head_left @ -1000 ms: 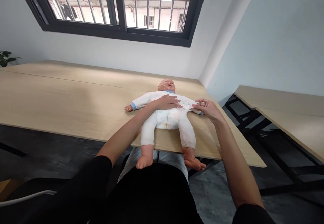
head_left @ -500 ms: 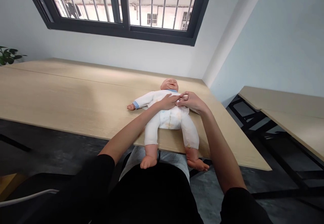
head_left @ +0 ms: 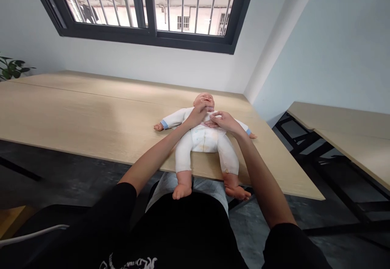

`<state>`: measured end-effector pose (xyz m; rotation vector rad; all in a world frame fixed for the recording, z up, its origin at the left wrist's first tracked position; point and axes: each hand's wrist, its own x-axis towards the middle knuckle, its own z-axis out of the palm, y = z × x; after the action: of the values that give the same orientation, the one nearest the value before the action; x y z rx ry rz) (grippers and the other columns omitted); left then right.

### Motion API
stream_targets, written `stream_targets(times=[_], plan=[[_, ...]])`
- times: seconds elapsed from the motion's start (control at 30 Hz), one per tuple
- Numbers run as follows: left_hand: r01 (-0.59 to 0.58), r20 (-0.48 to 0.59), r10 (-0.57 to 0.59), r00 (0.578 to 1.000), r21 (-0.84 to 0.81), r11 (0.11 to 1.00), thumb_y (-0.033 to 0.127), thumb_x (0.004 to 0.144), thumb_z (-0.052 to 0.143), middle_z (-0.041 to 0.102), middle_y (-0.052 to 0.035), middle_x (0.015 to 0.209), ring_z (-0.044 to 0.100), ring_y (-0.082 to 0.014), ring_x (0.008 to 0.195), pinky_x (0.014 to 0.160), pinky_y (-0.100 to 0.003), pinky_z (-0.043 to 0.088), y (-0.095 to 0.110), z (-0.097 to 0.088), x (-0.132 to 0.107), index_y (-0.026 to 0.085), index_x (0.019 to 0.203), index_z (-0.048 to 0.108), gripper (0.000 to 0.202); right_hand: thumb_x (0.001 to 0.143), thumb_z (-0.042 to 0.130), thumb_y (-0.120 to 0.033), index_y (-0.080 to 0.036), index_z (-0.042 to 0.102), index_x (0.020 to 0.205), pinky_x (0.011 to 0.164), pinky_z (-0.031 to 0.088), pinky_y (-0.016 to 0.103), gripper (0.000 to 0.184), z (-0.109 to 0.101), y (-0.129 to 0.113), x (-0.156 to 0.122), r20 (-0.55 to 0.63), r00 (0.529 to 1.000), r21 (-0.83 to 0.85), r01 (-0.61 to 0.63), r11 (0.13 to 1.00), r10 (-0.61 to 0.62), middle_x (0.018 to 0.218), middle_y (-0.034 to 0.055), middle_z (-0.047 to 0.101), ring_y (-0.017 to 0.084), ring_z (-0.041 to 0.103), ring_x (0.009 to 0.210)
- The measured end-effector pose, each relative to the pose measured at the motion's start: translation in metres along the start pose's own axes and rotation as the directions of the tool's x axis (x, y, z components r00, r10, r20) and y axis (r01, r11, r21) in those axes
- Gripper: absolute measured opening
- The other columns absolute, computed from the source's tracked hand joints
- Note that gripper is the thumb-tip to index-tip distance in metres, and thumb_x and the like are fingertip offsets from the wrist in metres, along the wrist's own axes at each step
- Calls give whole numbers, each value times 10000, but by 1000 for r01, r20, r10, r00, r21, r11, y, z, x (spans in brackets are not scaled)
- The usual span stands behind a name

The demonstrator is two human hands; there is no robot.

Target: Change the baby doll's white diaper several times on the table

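Note:
A baby doll (head_left: 204,141) in a white suit with blue cuffs lies on its back at the near edge of a long wooden table (head_left: 91,115), with its legs hanging over the edge toward me. My left hand (head_left: 198,114) rests on the doll's upper chest just below its chin, fingers curled on the cloth. My right hand (head_left: 224,122) lies on the right side of the chest, fingers pinched on the suit front. Both of the doll's arms stretch out sideways.
A second wooden table (head_left: 344,135) on black legs stands at the right, with a gap of dark floor between. A barred window (head_left: 152,9) fills the wall behind. Plant leaves (head_left: 10,68) show at the far left. A chair edge (head_left: 33,232) is at bottom left.
My right hand came from the doll's right side onto its chest. My left hand slid up from the belly to under the chin. The suit front now lies shut over the belly.

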<state>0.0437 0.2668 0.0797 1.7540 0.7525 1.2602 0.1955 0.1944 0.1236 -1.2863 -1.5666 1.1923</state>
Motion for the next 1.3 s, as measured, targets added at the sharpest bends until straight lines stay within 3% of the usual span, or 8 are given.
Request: stream_targets(times=[0.17, 0.3, 0.47, 0.63, 0.9, 1.07, 1.17, 1.3], plan=[[45, -195, -5, 981, 200, 979, 243, 876, 555, 700, -75, 865, 619, -170, 831, 818, -283, 470, 4, -52, -32, 138, 870, 668, 154, 1002, 580, -139, -160, 591, 903, 808, 628, 270, 102, -6, 8, 1, 27, 1000, 96, -18, 995, 16, 848, 101, 772, 173, 762, 823], [133, -96, -102, 990, 404, 905, 279, 840, 583, 707, -65, 820, 614, -183, 770, 747, -277, 467, -5, -91, -68, 131, 838, 698, 187, 998, 602, -130, -142, 624, 926, 743, 625, 217, 77, -9, 11, 4, 6, 999, 115, -47, 992, 46, 849, 103, 774, 157, 761, 783], [-35, 260, -178, 949, 647, 762, 184, 776, 565, 737, -105, 1063, 648, -251, 962, 881, -331, 486, -12, -100, -78, 138, 1031, 724, 304, 1006, 593, -141, -136, 653, 941, 726, 614, 177, 89, -9, 10, 2, 18, 997, 139, -79, 987, 77, 902, 112, 779, 149, 761, 816], [98, 109, -281, 953, 768, 632, 273, 755, 661, 709, -104, 980, 631, -285, 952, 851, -339, 456, -12, -104, -79, 158, 895, 686, 183, 987, 609, -118, -149, 655, 900, 698, 606, 172, 103, -9, 10, 3, 9, 997, 143, -78, 987, 77, 857, 90, 777, 140, 754, 780], [266, 30, -416, 909, 726, 635, 335, 784, 671, 560, 8, 571, 538, -169, 592, 599, -264, 348, 5, -118, -84, 199, 612, 512, 271, 991, 599, -145, -147, 638, 877, 718, 599, 213, 121, -7, 13, 4, -1, 998, 92, -61, 994, 62, 838, 106, 768, 153, 742, 773], [452, -20, -509, 861, 492, 744, 339, 801, 661, 620, -11, 582, 579, -156, 593, 606, -243, 408, 15, -119, -84, 178, 660, 586, 226, 910, 695, -275, -170, 671, 919, 839, 585, 338, 108, -3, 9, 11, -76, 948, -116, 300, 947, -310, 970, 89, 757, 206, 712, 910], [455, 72, -526, 848, 411, 790, 380, 756, 722, 609, -17, 579, 558, -143, 576, 584, -241, 397, 19, -117, -87, 172, 644, 592, 270, 886, 703, -385, -198, 739, 989, 998, 516, 398, 216, 12, -4, 22, 97, 848, -270, 526, 807, -521, 1151, 76, 726, 238, 653, 1122], [387, 335, -454, 826, 249, 888, 453, 684, 796, 630, -21, 685, 552, -130, 634, 620, -249, 414, 25, -113, -90, 155, 705, 633, 340, 886, 682, -375, -227, 775, 1047, 938, 503, 347, 238, 38, -14, 37, 464, 788, -402, 595, 696, -405, 1139, 50, 738, 239, 659, 1074]])
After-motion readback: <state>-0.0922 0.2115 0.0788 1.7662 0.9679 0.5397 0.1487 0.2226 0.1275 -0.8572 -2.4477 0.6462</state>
